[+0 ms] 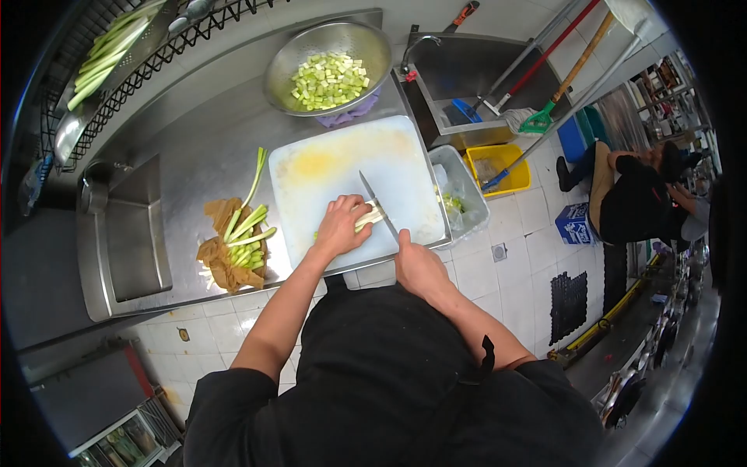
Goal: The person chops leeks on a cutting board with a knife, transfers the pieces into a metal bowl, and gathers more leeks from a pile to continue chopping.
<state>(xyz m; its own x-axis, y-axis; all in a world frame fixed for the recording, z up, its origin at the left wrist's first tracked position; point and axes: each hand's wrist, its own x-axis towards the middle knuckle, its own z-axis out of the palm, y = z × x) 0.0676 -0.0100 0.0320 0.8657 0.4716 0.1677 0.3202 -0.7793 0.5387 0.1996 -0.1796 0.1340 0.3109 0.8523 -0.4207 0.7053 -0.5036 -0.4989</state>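
Steel knife (374,192): right hand (422,268) clenched round handle, blade across stalks; could skid if stalks roll.
Left hand (338,228): fingers grasping stalks, tips close beside blade; nick risk if grip slips or tips aren't tucked.
Pale stalks (366,220): near part of white board (350,140); loose hold could mean uneven cuts.
Bin (469,194): just right of board; stray bits could drop in.
Bowl (334,37): far side, on purple cloth (359,113); a bump could spill green pieces (331,82).
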